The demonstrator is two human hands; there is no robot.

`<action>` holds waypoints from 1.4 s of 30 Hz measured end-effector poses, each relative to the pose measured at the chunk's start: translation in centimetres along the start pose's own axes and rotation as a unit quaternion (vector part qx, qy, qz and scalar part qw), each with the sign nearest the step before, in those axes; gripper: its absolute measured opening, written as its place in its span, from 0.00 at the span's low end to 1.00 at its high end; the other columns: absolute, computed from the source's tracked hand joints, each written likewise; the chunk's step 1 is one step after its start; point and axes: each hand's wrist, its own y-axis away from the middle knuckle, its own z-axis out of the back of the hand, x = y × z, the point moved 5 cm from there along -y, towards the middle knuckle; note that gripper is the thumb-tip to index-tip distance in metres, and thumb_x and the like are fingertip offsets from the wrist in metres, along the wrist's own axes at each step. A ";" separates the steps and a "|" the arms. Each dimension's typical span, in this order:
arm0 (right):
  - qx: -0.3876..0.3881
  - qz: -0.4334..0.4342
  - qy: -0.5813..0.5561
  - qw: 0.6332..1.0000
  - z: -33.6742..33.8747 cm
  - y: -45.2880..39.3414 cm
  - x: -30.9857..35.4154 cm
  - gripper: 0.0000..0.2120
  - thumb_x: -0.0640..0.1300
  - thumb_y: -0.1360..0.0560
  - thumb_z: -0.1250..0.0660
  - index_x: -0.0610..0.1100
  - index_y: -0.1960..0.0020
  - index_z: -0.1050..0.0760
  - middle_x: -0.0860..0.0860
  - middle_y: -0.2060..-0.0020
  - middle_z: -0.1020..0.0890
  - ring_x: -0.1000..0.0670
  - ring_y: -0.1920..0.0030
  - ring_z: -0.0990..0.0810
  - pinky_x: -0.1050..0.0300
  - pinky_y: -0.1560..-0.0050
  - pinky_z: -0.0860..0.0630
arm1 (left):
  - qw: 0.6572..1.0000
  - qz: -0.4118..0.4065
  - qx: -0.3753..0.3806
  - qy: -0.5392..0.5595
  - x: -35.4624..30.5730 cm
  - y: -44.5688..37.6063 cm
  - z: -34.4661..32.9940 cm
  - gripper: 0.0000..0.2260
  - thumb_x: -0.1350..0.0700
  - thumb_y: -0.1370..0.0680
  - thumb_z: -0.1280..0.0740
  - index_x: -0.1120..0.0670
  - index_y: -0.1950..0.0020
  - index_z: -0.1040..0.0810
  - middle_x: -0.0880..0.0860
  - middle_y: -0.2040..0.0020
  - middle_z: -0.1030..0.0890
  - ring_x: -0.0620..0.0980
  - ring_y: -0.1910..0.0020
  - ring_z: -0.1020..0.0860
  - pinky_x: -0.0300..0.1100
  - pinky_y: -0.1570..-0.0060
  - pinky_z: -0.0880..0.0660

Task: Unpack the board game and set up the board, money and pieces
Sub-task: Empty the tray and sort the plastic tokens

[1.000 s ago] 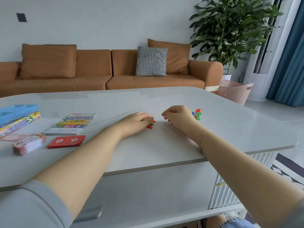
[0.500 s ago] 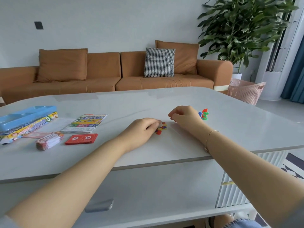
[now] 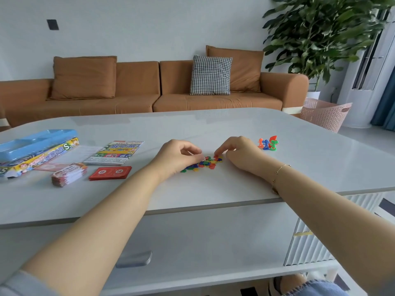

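A pile of small coloured chips (image 3: 203, 164) lies on the white table (image 3: 213, 189), between my hands. My left hand (image 3: 177, 155) has its fingers curled, and thumb and forefinger meet at a tiny white die (image 3: 204, 159) at the pile's near-left edge. My right hand (image 3: 237, 149) curls down from the right and pinches a red chip (image 3: 216, 157) at the top of the pile. Several plastic pawns (image 3: 268, 143) in orange, blue, red and green stand just right of that hand. The folded board (image 3: 115, 152) lies further left.
Red cards (image 3: 110, 173) and a stack of play money (image 3: 68, 177) lie left of my left arm. The game box (image 3: 40, 155) with a blue tray (image 3: 32, 142) on it sits at the far left. Behind the table stand a sofa, a plant and a pink basket (image 3: 324, 114).
My left hand, which lay over the chips, has lifted and uncovered the spread pile. My right hand has moved left from the pawns to the chips. The camera has swung left.
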 end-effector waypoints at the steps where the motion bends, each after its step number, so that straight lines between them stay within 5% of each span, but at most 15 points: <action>1: -0.005 0.000 -0.006 1.000 0.0 0.1 0.0 0.22 0.30 0.28 0.46 0.46 0.47 0.18 0.48 0.44 0.21 0.52 0.47 0.27 0.66 0.53 0.35 | 1.000 -0.008 0.003 -0.014 -0.1 0.0 -0.1 0.07 0.53 0.29 0.26 0.52 0.53 0.17 0.46 0.59 0.18 0.39 0.63 0.23 0.26 0.68 0.30; 8: -0.054 0.024 -0.068 0.996 0.4 0.3 0.2 0.17 0.33 0.26 0.42 0.46 0.51 0.18 0.50 0.50 0.17 0.52 0.51 0.25 0.63 0.53 0.31 | 0.996 -0.055 0.005 -0.074 -0.5 -0.1 -0.4 0.03 0.55 0.27 0.28 0.53 0.56 0.15 0.44 0.60 0.18 0.35 0.65 0.25 0.23 0.65 0.33; 14: -0.202 0.001 -0.146 0.969 3.9 0.8 -0.6 0.15 0.34 0.28 0.41 0.47 0.58 0.18 0.51 0.59 0.17 0.52 0.61 0.23 0.62 0.66 0.29 | 0.994 -0.087 -0.061 -0.006 -2.9 -0.2 -0.1 0.02 0.54 0.27 0.28 0.51 0.59 0.18 0.45 0.61 0.18 0.38 0.66 0.24 0.24 0.65 0.31; 18: -0.259 -0.045 -0.185 0.947 6.9 1.6 -4.2 0.16 0.33 0.30 0.43 0.47 0.61 0.19 0.48 0.61 0.18 0.49 0.60 0.22 0.57 0.63 0.25 | 0.992 -0.118 0.023 -0.041 -6.3 -0.4 -4.3 0.02 0.56 0.26 0.29 0.54 0.58 0.18 0.43 0.67 0.21 0.42 0.68 0.24 0.32 0.68 0.29; 21: -0.289 -0.092 -0.175 0.937 8.4 2.8 -8.1 0.15 0.34 0.28 0.42 0.48 0.61 0.20 0.52 0.62 0.19 0.48 0.60 0.21 0.58 0.59 0.26 | 0.975 -0.164 0.050 -0.143 -8.5 -1.4 -7.8 0.02 0.58 0.27 0.30 0.55 0.56 0.18 0.48 0.59 0.20 0.45 0.63 0.26 0.36 0.61 0.30; 27: -0.296 -0.166 -0.265 0.902 10.0 3.8 -13.1 0.17 0.32 0.31 0.45 0.45 0.61 0.20 0.48 0.62 0.20 0.52 0.66 0.25 0.58 0.65 0.27 | 0.973 -0.167 0.072 -0.144 -9.8 -4.0 -13.2 0.05 0.61 0.27 0.32 0.56 0.53 0.17 0.53 0.57 0.17 0.52 0.57 0.21 0.41 0.54 0.26; 33: -0.267 -0.160 -0.248 0.918 9.5 3.1 -13.3 0.17 0.34 0.32 0.44 0.49 0.63 0.20 0.51 0.63 0.19 0.49 0.64 0.25 0.55 0.62 0.26 | 0.965 -0.188 0.021 -0.180 -10.4 -5.1 -15.0 0.08 0.58 0.24 0.34 0.55 0.48 0.18 0.55 0.50 0.19 0.54 0.51 0.23 0.39 0.53 0.31; 42: -0.276 -0.124 -0.182 0.936 9.4 3.7 -11.7 0.16 0.34 0.29 0.43 0.50 0.61 0.20 0.50 0.57 0.19 0.46 0.58 0.21 0.50 0.54 0.22 | 0.969 -0.196 -0.074 -0.133 -9.5 -2.1 -7.3 0.05 0.56 0.24 0.34 0.51 0.51 0.19 0.46 0.59 0.20 0.45 0.66 0.24 0.40 0.62 0.25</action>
